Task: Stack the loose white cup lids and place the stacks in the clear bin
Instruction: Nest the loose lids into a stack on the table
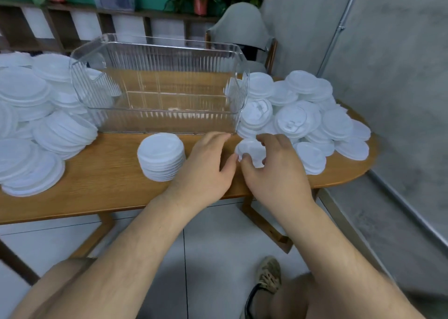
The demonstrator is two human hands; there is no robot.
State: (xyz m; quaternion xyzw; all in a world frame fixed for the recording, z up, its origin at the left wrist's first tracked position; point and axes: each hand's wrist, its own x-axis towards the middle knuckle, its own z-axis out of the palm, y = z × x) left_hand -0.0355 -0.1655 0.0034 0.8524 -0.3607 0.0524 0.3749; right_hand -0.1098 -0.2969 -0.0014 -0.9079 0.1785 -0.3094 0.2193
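A clear ribbed bin [169,118] stands at the middle of the wooden table [109,173], with no lids in it. In front of it sits a neat stack of white lids [161,159]. My right hand [276,170] grips a single white lid [251,150] between thumb and fingers, just in front of the bin's right corner. My left hand [211,165] lies beside it with fingers stretched toward that lid and holds nothing. Loose white lids lie heaped at the right [312,115] and at the left [36,115] of the bin.
A grey chair [242,32] stands behind the table's right end. A concrete wall [400,88] runs close along the right. Shelving with potted plants lines the back. The table's front edge is near my arms; my foot [268,275] rests on the tiled floor.
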